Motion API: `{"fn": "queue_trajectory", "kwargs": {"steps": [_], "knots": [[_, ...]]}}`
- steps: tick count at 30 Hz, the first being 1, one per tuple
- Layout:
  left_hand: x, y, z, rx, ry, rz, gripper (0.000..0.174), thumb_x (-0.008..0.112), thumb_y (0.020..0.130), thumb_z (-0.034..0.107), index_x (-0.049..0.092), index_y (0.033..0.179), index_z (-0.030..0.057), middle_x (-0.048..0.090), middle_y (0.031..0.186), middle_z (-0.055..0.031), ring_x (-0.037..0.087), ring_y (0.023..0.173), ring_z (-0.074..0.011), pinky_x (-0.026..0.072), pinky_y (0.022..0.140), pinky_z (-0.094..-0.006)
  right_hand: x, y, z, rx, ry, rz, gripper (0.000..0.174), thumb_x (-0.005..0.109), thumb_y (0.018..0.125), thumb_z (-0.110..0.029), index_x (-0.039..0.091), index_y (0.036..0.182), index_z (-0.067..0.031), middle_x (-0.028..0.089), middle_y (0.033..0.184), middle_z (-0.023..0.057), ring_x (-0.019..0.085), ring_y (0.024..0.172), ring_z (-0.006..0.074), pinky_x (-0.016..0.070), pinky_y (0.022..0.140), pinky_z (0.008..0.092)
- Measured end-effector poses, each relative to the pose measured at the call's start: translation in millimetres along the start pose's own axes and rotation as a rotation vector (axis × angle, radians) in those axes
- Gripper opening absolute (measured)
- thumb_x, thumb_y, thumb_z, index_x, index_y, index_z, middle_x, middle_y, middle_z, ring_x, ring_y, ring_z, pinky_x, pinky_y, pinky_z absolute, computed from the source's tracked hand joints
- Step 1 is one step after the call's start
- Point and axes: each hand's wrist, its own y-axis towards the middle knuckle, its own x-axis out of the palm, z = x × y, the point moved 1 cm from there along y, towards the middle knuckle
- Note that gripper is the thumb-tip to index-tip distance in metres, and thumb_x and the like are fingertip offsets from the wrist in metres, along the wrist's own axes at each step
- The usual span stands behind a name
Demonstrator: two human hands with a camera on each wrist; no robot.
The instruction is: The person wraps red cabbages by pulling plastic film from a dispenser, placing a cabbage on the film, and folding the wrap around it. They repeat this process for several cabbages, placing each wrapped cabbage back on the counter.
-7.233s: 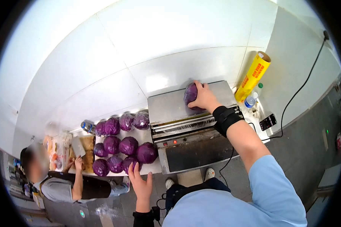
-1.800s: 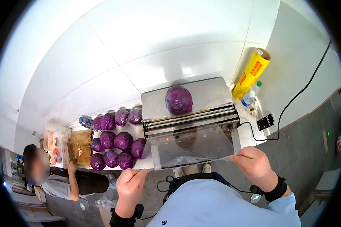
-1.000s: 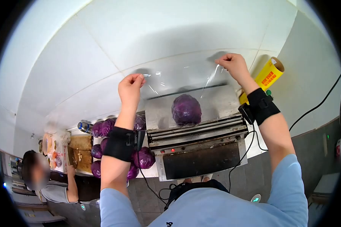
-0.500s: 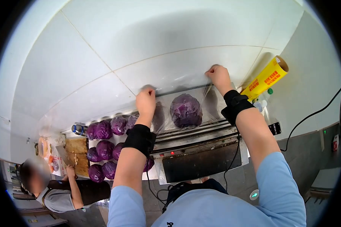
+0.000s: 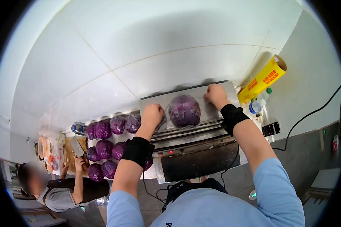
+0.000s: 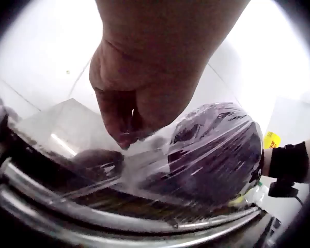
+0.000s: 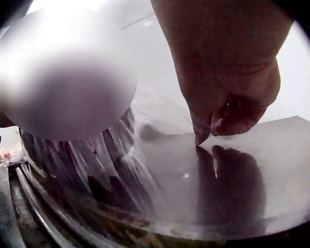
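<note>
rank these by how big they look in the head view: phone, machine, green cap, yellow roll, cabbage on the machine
1. machine
2. yellow roll and cabbage, too close to rank: one longer, the other wider
3. phone
4. green cap

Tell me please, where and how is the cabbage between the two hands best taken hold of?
Cup the cabbage around its wide middle, probably best from left and right together, because under the clear film it is round, without a handle.

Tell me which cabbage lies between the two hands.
The cabbage on the metal top, under the clear film that the left hand and right hand pinch. The others sit in rows to its left.
</note>
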Motion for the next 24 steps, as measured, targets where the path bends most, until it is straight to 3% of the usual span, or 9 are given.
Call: {"fn": "queue_trajectory", "kwargs": {"steps": [5,8,11,13,14,15,16,19,24], "knots": [[28.1,-2.6,-14.7,-0.09,-0.325,-0.069,0.027,0.073,0.086,0.018,0.075,0.109,0.003,0.076,0.098,-0.0167,0.074,0.09,-0.0313,0.0566,0.082,-0.0418,12.5,-14.7,-1.5,-0.118,0.016,0.004,0.017,0.075,0.075,-0.017,0.075,0.084,-0.0021,0.073,0.086,0.0226,0.07,0.086,0.0419,0.0572,0.081,0.0498],[33.6,-3.0,-26.1,-0.206,-0.411,0.008,0.028,0.073,0.085,0.016,0.075,0.11,0.0038,0.075,0.1,-0.0165,0.072,0.097,-0.0341,0.0566,0.086,-0.0429,2.7,-21.7,2.6,-0.132,0.034,-0.042,0.016,0.073,0.077,-0.016,0.075,0.086,-0.0024,0.072,0.088,0.0226,0.07,0.088,0.0412,0.0571,0.082,0.0488],[3.2,-8.4,-33.5,-0.235,-0.187,-0.126,0.031,0.077,0.084,0.018,0.073,0.111,0.0037,0.074,0.102,-0.0145,0.071,0.093,-0.0276,0.0557,0.082,-0.0386,-2.6,-28.9,17.2,-0.091,-0.045,0.015,0.02,0.074,0.08,-0.016,0.075,0.095,-0.0027,0.071,0.098,0.0213,0.07,0.093,0.0393,0.0567,0.084,0.0483],[-33.7,-14.6,-1.5,-0.141,-0.132,0.073,0.023,0.071,0.091,0.017,0.073,0.11,0.0043,0.072,0.107,-0.0161,0.069,0.094,-0.0299,0.0548,0.084,-0.039,-16.1,-38.4,12.2,0.009,-0.166,0.195,0.024,0.074,0.082,-0.015,0.074,0.103,-0.0033,0.068,0.106,0.0202,0.069,0.098,0.0379,0.0563,0.086,0.0484],[-46.2,-17.0,16.9,-0.085,-0.239,0.199,0.021,0.068,0.094,0.016,0.074,0.11,0.0044,0.071,0.107,-0.0171,0.069,0.094,-0.033,0.0545,0.085,-0.0408,-36.6,-43.8,-2.4,-0.08,-0.127,0.204,0.034,0.072,0.088,-0.013,0.071,0.121,-0.0061,0.061,0.125,0.0199,0.063,0.109,0.0395,0.0544,0.09,0.0474],[-48.6,-17.6,30.0,-0.03,-0.347,0.323,0.02,0.065,0.097,0.016,0.074,0.11,0.0046,0.07,0.106,-0.0181,0.068,0.094,-0.0361,0.0542,0.085,-0.0426,-50.9,-51.5,-22.2,-0.133,0.066,0.204,0.032,0.07,0.091,-0.014,0.071,0.122,-0.0065,0.062,0.123,0.0194,0.064,0.108,0.0372,0.0539,0.091,0.0459],[-42.8,-16.4,38.8,0.077,-0.496,0.363,0.024,0.058,0.104,0.018,0.071,0.118,0.0045,0.07,0.113,-0.0179,0.068,0.102,-0.0307,0.0523,0.092,-0.0391,-61.4,-58.5,-46.7,-0.187,0.258,0.206,0.03,0.069,0.093,-0.014,0.071,0.123,-0.0069,0.063,0.12,0.0188,0.064,0.106,0.0349,0.0533,0.093,0.0444],[1.6,-15.5,62.6,0.021,-0.814,0.284,0.037,0.051,0.109,0.029,0.065,0.132,0.0034,0.068,0.125,-0.0151,0.063,0.115,-0.0248,0.0475,0.102,-0.0355,-33.6,-61.7,-82.7,-0.294,0.693,0.077,0.031,0.058,0.106,-0.025,0.069,0.127,-0.006,0.066,0.123,0.0136,0.064,0.11,0.023,0.0516,0.098,0.0365],[40.7,-18.7,66.5,-0.183,-1.372,0.123,0.053,0.041,0.112,0.038,0.054,0.145,-0.0011,0.058,0.142,-0.0123,0.055,0.128,-0.0225,0.0412,0.112,-0.0348,21.1,-61.4,-84.0,-0.001,1.24,-0.216,0.048,0.045,0.112,-0.041,0.063,0.136,-0.0037,0.064,0.135,0.0072,0.06,0.121,0.0172,0.0485,0.104,0.0323]]}}
